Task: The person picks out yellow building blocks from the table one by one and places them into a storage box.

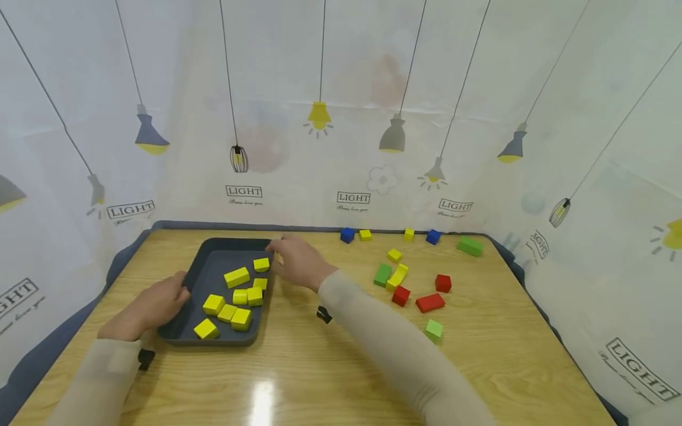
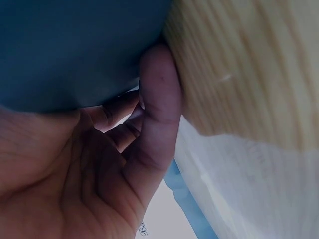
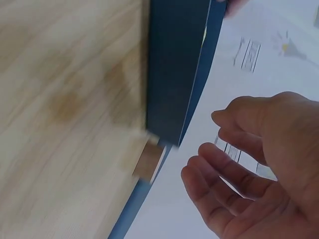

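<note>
A dark grey rectangular tray (image 1: 210, 269) lies on the left of the table, holding several yellow blocks (image 1: 237, 277). My left hand (image 1: 154, 303) grips its left side; in the left wrist view, a finger (image 2: 160, 94) curls against the tray's underside beside the wooden tabletop. My right hand (image 1: 301, 260) is by the tray's far right corner, with a yellow block (image 1: 261, 264) just inside the rim. The right wrist view shows loosely bent fingers (image 3: 234, 172) holding nothing, apart from the tray's outer wall (image 3: 174, 74).
Right of the tray, loose blocks lie on the table (image 1: 330, 367): red (image 1: 430, 303), green (image 1: 382, 275), yellow (image 1: 397, 277) and blue (image 1: 347, 235). A light green block (image 1: 434, 330) is nearest the front. A curtain (image 1: 298, 171) printed with lamps surrounds the table's back and sides.
</note>
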Tool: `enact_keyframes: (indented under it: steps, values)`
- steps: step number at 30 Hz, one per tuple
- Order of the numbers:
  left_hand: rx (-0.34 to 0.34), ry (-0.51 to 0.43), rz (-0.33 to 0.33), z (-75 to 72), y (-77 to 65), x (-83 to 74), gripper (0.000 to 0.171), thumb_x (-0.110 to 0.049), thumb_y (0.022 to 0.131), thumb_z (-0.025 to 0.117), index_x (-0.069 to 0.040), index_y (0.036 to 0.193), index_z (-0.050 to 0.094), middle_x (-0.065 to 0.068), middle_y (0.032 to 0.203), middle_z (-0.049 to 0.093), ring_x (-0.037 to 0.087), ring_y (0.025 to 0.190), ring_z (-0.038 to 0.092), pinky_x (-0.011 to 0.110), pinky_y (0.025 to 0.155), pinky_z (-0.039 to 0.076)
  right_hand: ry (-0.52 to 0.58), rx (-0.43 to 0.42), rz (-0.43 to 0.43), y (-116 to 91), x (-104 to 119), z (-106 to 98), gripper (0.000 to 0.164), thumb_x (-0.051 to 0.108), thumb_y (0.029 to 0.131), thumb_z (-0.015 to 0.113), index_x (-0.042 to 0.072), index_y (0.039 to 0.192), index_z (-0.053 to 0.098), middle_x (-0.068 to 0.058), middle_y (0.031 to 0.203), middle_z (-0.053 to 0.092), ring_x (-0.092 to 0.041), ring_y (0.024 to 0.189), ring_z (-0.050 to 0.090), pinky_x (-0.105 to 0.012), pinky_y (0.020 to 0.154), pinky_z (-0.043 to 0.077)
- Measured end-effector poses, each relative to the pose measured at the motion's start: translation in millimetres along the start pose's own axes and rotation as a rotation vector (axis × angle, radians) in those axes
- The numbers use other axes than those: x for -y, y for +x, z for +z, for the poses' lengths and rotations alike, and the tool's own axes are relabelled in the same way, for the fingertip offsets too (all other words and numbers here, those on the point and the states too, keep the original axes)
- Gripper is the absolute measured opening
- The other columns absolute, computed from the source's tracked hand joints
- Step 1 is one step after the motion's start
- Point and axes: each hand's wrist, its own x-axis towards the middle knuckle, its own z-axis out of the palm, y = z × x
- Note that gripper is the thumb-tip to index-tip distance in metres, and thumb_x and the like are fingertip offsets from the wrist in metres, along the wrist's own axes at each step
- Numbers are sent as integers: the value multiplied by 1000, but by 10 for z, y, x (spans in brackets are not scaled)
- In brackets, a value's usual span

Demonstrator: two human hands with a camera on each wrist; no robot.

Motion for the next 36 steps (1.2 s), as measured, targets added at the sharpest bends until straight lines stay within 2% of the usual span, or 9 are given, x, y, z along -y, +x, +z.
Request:
enact_keyframes:
  steps: [4,11,16,20,24,27,31,36]
  values:
    - [1,0,3,-2,7,7,50,-7,112,52,29,147,48,48,132,70,42,100,73,69,95,63,20,-9,54,-139,-271,-104,43,16,114,74,8,156,73,-15,148,76,-27,129,76,-41,107,67]
    - [-12,-7,11,3,3,2,47,-6,112,51,28,145,50,48,132,70,46,105,75,70,96,63,22,-46,163,-444,-832,-307,45,16,111,78,5,154,72,-19,150,75,-33,134,73,-50,114,64]
    - [0,-11,-1,-1,4,-12,49,-7,112,51,27,147,50,49,136,69,50,110,76,71,99,62,1,-65,300,-707,-1291,-456,46,17,111,77,3,154,73,-21,151,73,-37,136,72,-54,115,63]
    - [18,-5,-15,-1,7,-12,50,-8,113,51,27,148,48,49,138,68,51,112,76,70,99,62,1,-37,427,-912,-1641,-562,49,19,112,73,2,158,70,-25,152,68,-41,135,69,-59,114,63]
    - [22,6,-18,8,12,-6,50,-8,114,51,28,148,47,50,138,67,50,110,75,70,99,62,-2,-1,491,-1065,-1931,-602,53,14,110,70,2,161,67,-27,159,67,-42,134,68,-57,111,61]
    - [25,13,-24,19,15,0,52,-8,114,51,29,149,46,51,140,66,54,115,75,71,101,62,0,18,504,-1137,-2067,-599,54,8,108,69,0,161,67,-25,164,68,-42,137,70,-55,115,61]
    - [22,16,-29,24,16,4,53,-9,114,51,29,151,45,52,142,64,58,121,74,73,103,61,31,25,514,-1191,-2150,-581,49,1,105,71,-2,154,71,-25,161,71,-45,144,70,-59,121,60]
    - [21,14,-29,47,23,18,53,-9,113,51,28,151,45,52,143,64,58,121,73,74,105,60,89,43,552,-1192,-2161,-549,45,-2,105,74,-2,150,74,-25,158,72,-43,139,72,-57,116,64]
